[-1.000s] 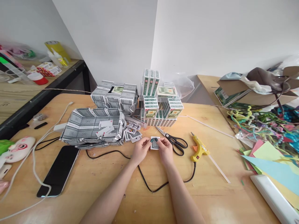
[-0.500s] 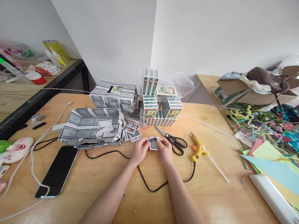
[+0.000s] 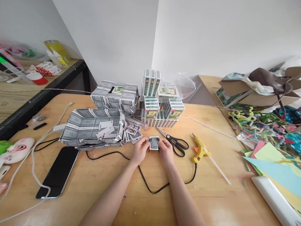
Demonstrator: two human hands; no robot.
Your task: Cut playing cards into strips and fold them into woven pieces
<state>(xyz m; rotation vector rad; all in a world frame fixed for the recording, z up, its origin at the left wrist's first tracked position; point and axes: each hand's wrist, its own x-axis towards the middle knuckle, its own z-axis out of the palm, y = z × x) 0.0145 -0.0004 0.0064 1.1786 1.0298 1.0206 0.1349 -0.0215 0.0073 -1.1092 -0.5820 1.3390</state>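
A playing card (image 3: 154,143), its patterned grey back facing me, is held upright between both hands over the table. My left hand (image 3: 140,150) pinches its left edge, and my right hand (image 3: 166,150) grips the right edge. Whether it is one card or a few together I cannot tell. Just right of my right hand lie black-handled scissors (image 3: 176,142), with a yellow glue gun (image 3: 200,149) beyond them. Loose playing cards (image 3: 133,131) are scattered behind my left hand, beside an open box made of cards (image 3: 91,125) with several cards inside.
Stacked card packs (image 3: 162,105) stand at the back beside another card-covered structure (image 3: 115,97). A black cord (image 3: 150,188) loops under my forearms. A phone (image 3: 58,171) and white cable lie left; coloured paper (image 3: 270,157) and pipe cleaners (image 3: 258,122) lie right.
My thumbs have moved apart from the card's top middle to its two side edges, so more of its back shows. The things on the table stay where they were.
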